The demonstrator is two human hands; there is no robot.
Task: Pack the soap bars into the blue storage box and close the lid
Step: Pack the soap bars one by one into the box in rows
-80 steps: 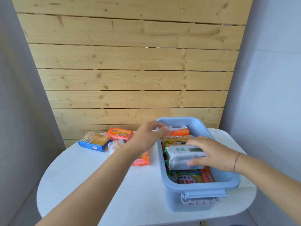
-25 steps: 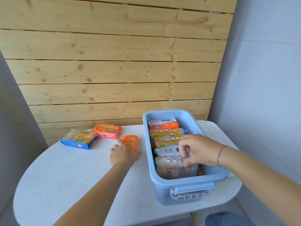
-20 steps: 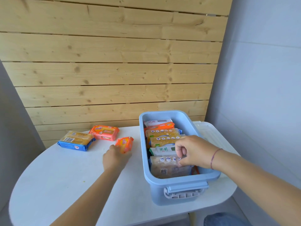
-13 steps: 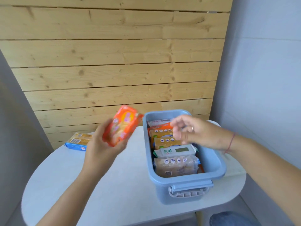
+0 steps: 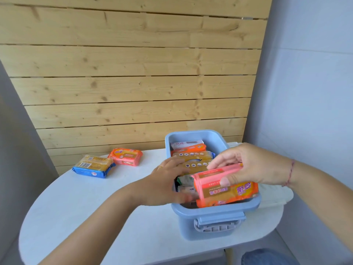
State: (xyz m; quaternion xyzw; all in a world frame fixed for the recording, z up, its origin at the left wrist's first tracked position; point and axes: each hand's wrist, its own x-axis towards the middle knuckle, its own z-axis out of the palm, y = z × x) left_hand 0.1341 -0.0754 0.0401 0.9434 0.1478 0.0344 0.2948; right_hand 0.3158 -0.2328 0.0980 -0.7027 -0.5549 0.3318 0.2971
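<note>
The right hand pinches an orange soap bar by its top edge, thumb in front and fingers behind, holding it on edge over the near end of the blue box. The left hand reaches over the box's left rim, fingers spread and loose on the packed bars, gripping nothing. Two more bars lie on the white table to the left: an orange one and a yellow-blue one, just beside each other.
</note>
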